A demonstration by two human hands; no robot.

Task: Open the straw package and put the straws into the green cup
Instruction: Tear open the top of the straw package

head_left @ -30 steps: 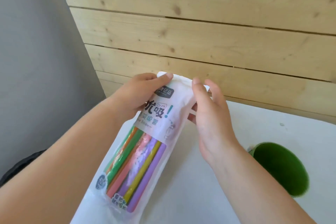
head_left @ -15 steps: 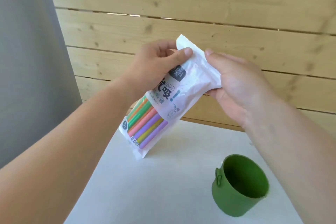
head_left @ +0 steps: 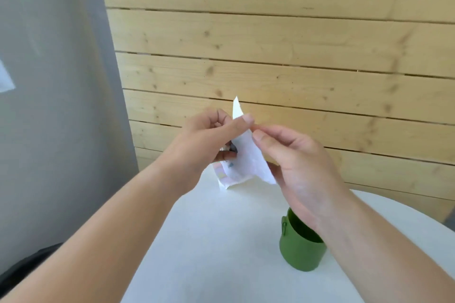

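Hands pinching straw package (head_left: 242, 157) top — left hand (head_left: 209, 140), right hand (head_left: 293, 162) gripping close together; probably best tearing slowly, keeping it over table (head_left: 221, 241) near green cup (head_left: 301, 249).

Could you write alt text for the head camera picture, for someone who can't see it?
Two bare hands, left hand and right hand, pinch the top of a white straw package held above a white table. A green cup stands below the right wrist, before a wooden plank wall.
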